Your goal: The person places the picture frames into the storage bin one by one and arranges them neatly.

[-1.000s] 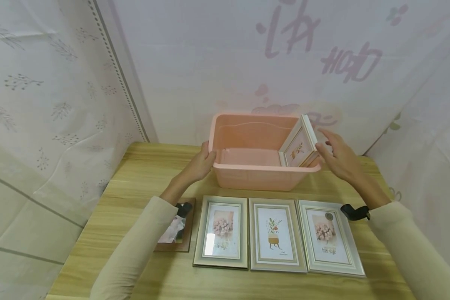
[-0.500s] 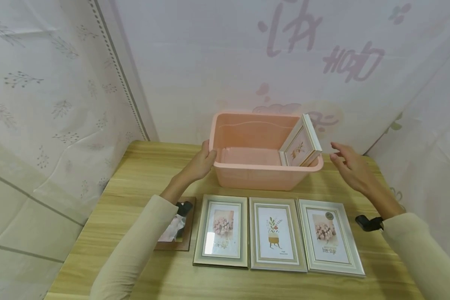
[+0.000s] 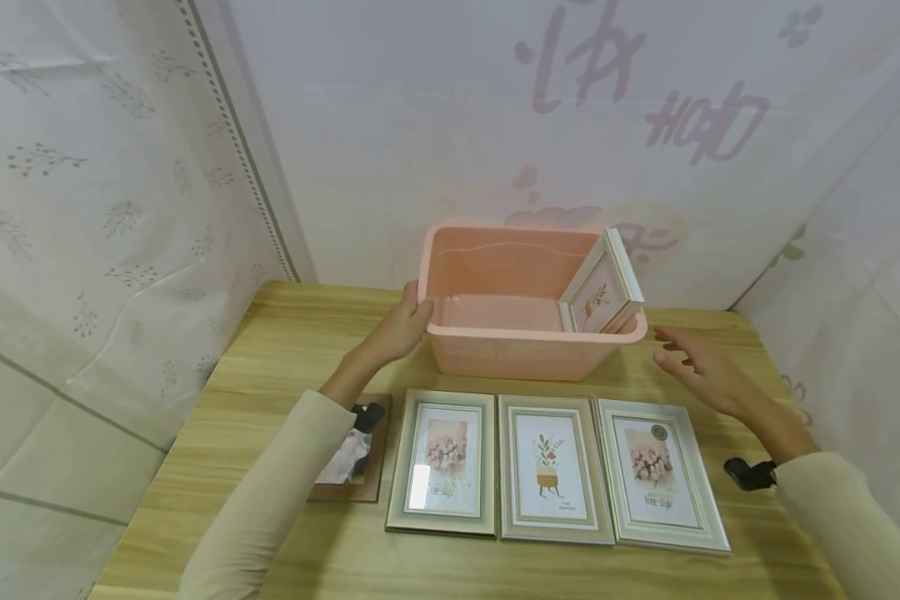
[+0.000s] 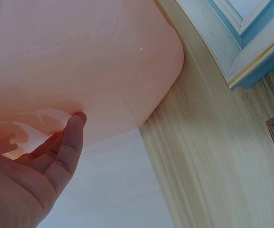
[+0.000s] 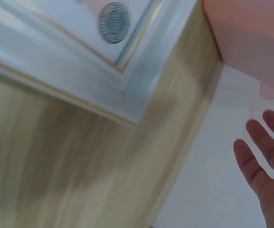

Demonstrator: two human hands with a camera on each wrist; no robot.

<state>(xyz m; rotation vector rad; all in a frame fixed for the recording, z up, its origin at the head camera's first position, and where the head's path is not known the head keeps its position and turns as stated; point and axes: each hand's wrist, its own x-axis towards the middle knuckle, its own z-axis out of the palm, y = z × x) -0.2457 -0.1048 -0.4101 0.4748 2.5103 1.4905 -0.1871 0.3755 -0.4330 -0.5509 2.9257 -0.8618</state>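
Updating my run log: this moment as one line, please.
left hand: grips pink bin; right hand: empty, beside bin; white frame: tilted inside bin

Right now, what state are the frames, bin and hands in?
Pink bin: open-topped, upright
Frame in bin: tilted, sticking up above it
Left pale frame: flat, face up
Middle pale frame: flat, face up
Right pale frame: flat, face up
Brown frame: face up, partly hidden by the left sleeve
Left hand: gripping the bin's left end
Right hand: open, holding nothing
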